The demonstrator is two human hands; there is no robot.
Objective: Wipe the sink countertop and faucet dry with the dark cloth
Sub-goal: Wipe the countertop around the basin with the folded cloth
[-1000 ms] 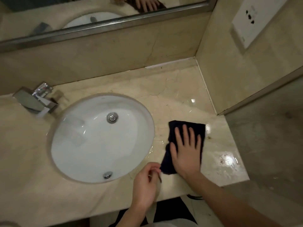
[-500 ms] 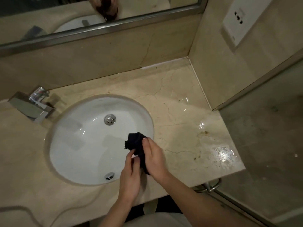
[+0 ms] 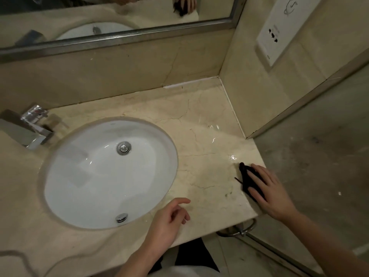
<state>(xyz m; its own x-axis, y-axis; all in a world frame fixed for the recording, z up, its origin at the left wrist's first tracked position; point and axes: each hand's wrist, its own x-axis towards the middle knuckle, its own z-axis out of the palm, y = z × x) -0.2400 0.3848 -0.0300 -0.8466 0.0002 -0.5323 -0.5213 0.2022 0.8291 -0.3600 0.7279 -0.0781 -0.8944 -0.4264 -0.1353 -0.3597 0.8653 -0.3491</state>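
The dark cloth (image 3: 246, 179) lies bunched on the beige marble countertop (image 3: 205, 140) near its right edge. My right hand (image 3: 268, 188) presses flat on the cloth with straight fingers and covers most of it. My left hand (image 3: 169, 218) hovers over the counter's front edge, right of the basin, fingers loosely curled and holding nothing. The white oval sink (image 3: 107, 172) is set into the counter. A chrome faucet (image 3: 28, 128) stands at the far left. A wet glint (image 3: 232, 157) shows just above the cloth.
A mirror (image 3: 111, 15) with a metal frame runs along the back wall. The right wall carries a white socket plate (image 3: 277, 35). A glass partition (image 3: 319, 156) borders the counter's right side. A metal towel ring (image 3: 242, 229) hangs under the front right corner.
Both hands held the bunched cloth over the sink's front rim. Now my right hand has carried it to the counter's right edge, and my left hand has let go.
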